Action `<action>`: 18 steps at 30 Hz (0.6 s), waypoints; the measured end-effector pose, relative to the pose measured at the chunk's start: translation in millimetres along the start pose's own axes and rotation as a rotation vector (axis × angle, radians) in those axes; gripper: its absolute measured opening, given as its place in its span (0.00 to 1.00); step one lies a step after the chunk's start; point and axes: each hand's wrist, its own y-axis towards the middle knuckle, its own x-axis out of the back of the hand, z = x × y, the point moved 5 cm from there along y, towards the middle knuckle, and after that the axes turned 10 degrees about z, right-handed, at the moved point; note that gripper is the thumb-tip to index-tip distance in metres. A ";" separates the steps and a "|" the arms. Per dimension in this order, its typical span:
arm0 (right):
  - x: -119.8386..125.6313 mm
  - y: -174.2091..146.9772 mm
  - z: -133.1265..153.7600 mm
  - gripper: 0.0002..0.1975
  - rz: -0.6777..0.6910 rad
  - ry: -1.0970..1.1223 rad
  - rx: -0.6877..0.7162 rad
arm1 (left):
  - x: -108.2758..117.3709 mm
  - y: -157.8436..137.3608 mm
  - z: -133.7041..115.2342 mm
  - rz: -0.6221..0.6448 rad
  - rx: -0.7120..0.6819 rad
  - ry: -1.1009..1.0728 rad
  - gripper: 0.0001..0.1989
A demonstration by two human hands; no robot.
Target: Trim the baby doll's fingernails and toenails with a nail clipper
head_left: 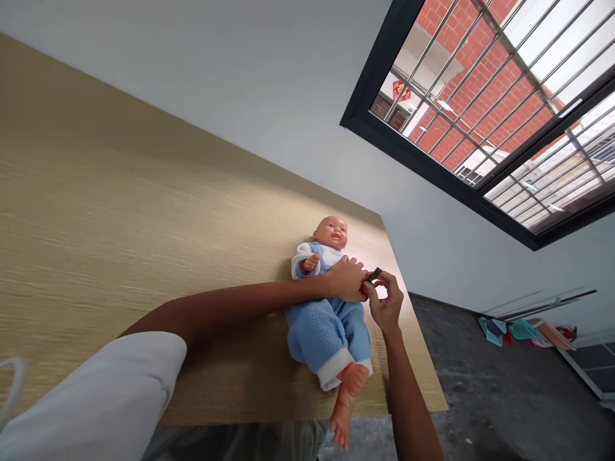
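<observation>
A baby doll in blue overalls and a white top lies on its back on the wooden table, its head toward the wall and its bare feet at the front edge. My left arm reaches across its body. My left hand is closed around the doll's hand on the right side, which is mostly hidden. Close by, my right hand pinches a small dark nail clipper between thumb and fingers, at the doll's hand. Whether its jaws touch the doll's fingers is too small to tell.
The table's right edge runs just beyond my right hand, above a dark floor. A barred window is in the pale wall. Dustpans and a long pole are by the wall at right. A white curved object shows at far left.
</observation>
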 end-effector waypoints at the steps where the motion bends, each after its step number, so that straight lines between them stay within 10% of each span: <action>1: -0.3 -0.2 -0.5 0.13 -0.015 0.018 -0.016 | 0.3 -0.3 -0.1 -0.008 -0.002 -0.001 0.20; 9: 5.8 2.8 -7.4 0.26 -0.139 0.234 -0.146 | -0.5 -0.3 0.5 -0.079 -0.037 -0.060 0.17; 18: 5.1 1.0 -6.4 0.16 -0.145 0.221 -0.092 | -0.3 0.5 1.2 -0.079 -0.030 -0.070 0.16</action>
